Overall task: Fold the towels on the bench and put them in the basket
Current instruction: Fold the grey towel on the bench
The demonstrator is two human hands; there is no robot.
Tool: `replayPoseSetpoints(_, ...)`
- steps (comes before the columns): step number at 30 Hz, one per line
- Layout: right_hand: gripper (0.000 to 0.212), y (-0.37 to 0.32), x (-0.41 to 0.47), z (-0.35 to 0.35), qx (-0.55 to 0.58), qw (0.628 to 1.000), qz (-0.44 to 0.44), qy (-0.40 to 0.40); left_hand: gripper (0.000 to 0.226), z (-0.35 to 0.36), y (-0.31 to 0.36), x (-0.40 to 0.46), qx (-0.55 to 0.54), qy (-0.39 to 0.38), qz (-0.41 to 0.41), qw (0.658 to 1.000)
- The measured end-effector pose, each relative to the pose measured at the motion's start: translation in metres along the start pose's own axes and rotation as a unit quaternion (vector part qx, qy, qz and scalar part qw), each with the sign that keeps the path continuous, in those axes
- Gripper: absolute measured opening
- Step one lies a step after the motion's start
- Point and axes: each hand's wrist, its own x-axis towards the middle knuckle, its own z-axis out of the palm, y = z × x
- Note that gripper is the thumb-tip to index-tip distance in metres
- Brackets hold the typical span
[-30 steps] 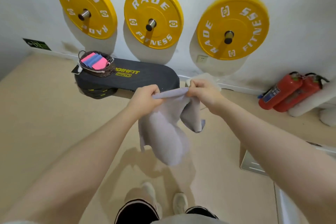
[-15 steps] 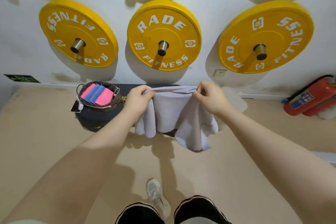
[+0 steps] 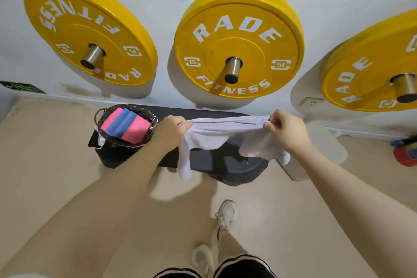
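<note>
hidden: my left hand [image 3: 170,130] and right hand [image 3: 286,131] are covering the towel [image 3: 225,131] corners | cut off: right weight plate [image 3: 372,63], red object [image 3: 406,153] | blurred: green sign [image 3: 21,87] is reading illegibly

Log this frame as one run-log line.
left hand: grips white towel | right hand: grips same towel | towel: stretched over bench | basket: pink and blue towels inside

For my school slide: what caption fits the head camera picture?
Both hands, left hand and right hand, stretch a white towel over the bench beside the basket.
</note>
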Motion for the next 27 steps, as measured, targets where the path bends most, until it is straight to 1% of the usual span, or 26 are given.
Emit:
replayPoseSetpoints(2, 0.018, 0.003, 0.022, 0.015, 0.008, 0.998, 0.025, -0.057, 0.032, 0.004, -0.008, 0.020, -0.074, -0.036, -0.035, 0.996)
replayPoseSetpoints(3, 0.020, 0.005, 0.032, 0.022, 0.020, 0.995, 0.043, -0.091, 0.033, 0.007, -0.015, 0.031, -0.078, -0.039, -0.051, 0.995)
replayPoseSetpoints(5, 0.028, 0.010, 0.050, 0.038, 0.033, 0.982, 0.071, -0.170, 0.029, 0.012, -0.031, 0.052, -0.035, -0.042, -0.069, 0.996)
replayPoseSetpoints(6, 0.028, 0.013, 0.057, 0.047, 0.027, 0.975, 0.077, -0.208, 0.028, 0.015, -0.040, 0.059, -0.020, -0.050, -0.071, 0.996)
replayPoseSetpoints(7, 0.025, 0.016, 0.062, 0.054, 0.022, 0.966, 0.079, -0.246, 0.030, 0.017, -0.047, 0.064, -0.013, -0.067, -0.068, 0.995)
replayPoseSetpoints(9, 0.017, 0.021, 0.069, 0.068, 0.016, 0.941, 0.084, -0.327, 0.039, 0.020, -0.061, 0.070, 0.025, -0.109, -0.033, 0.993)
replayPoseSetpoints(10, 0.013, 0.023, 0.072, 0.075, 0.009, 0.924, 0.091, -0.370, 0.039, 0.020, -0.067, 0.072, 0.046, -0.128, -0.016, 0.991)
replayPoseSetpoints(12, 0.005, 0.025, 0.077, 0.087, -0.009, 0.888, 0.120, -0.445, 0.027, 0.022, -0.079, 0.081, 0.060, -0.151, -0.026, 0.986)
replayPoseSetpoints(13, 0.005, 0.024, 0.082, 0.093, -0.019, 0.873, 0.129, -0.469, 0.026, 0.024, -0.085, 0.089, 0.078, -0.165, -0.033, 0.983)
replayPoseSetpoints(14, 0.010, 0.023, 0.089, 0.100, -0.028, 0.867, 0.130, -0.480, 0.026, 0.027, -0.090, 0.097, 0.113, -0.182, -0.039, 0.976)
replayPoseSetpoints(15, 0.015, 0.024, 0.097, 0.109, -0.038, 0.865, 0.130, -0.482, 0.026, 0.031, -0.097, 0.106, 0.155, -0.202, -0.042, 0.966)
replayPoseSetpoints(16, 0.018, 0.026, 0.105, 0.121, -0.044, 0.868, 0.135, -0.476, 0.026, 0.035, -0.107, 0.116, 0.171, -0.221, -0.037, 0.959)
replayPoseSetpoints(18, 0.017, 0.033, 0.123, 0.150, -0.057, 0.875, 0.144, -0.459, 0.032, 0.047, -0.132, 0.140, 0.149, -0.259, -0.006, 0.954)
replayPoseSetpoints(19, 0.019, 0.039, 0.132, 0.166, -0.077, 0.881, 0.138, -0.446, 0.037, 0.054, -0.146, 0.155, 0.145, -0.257, 0.013, 0.955)
replayPoseSetpoints(21, 0.029, 0.053, 0.152, 0.200, -0.135, 0.892, 0.118, -0.416, 0.042, 0.073, -0.174, 0.187, 0.170, -0.237, 0.056, 0.955)
replayPoseSetpoints(22, 0.031, 0.058, 0.159, 0.215, -0.161, 0.895, 0.109, -0.402, 0.042, 0.083, -0.187, 0.200, 0.180, -0.222, 0.066, 0.956)
replayPoseSetpoints(25, 0.015, 0.087, 0.190, 0.276, -0.191, 0.925, 0.083, -0.319, 0.030, 0.125, -0.226, 0.247, 0.217, -0.164, 0.078, 0.959)
replayPoseSetpoints(27, 0.019, 0.109, 0.211, 0.313, -0.186, 0.947, 0.079, -0.249, 0.022, 0.149, -0.247, 0.277, 0.226, -0.117, 0.084, 0.964)
